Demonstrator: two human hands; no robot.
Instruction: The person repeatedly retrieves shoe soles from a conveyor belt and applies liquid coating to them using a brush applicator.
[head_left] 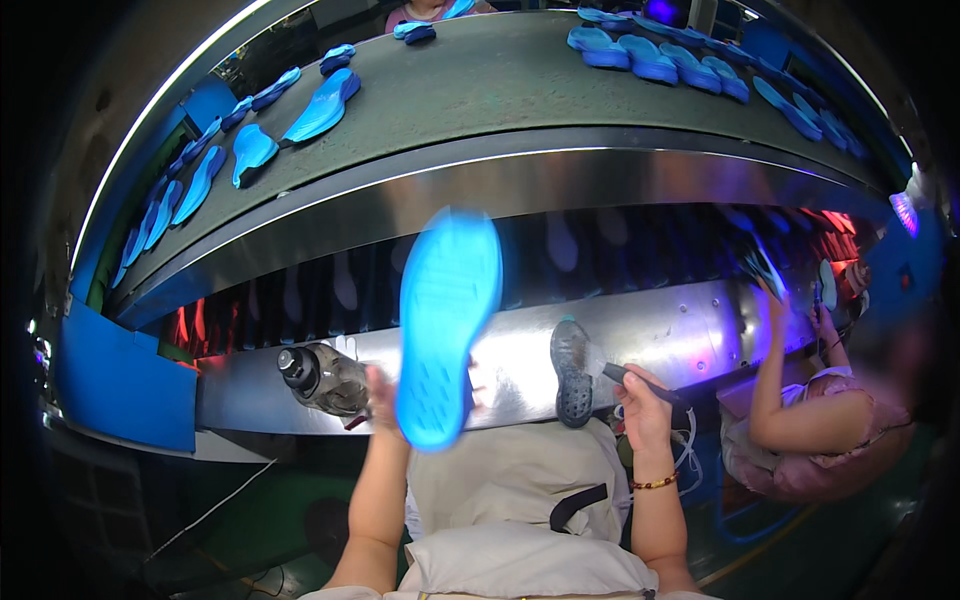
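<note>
Blue sole in left hand's grip, brush in right hand's, bottle beside.

Shoe factory line, probably sole-gluing station: long conveyor belt carrying rows of blue soles, steel housing, seated co-worker alongside.

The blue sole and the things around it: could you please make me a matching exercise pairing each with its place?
Things:
1. blue sole
2. brush
3. clear bottle
4. dark grey sole

Places:
A. lying on its side on the metal ledge, beside the left hand
B. held up in the left hand
C. on the metal ledge, just left of the right hand
D. gripped in the right hand

Pairs: 1-B, 2-D, 3-A, 4-C
</note>
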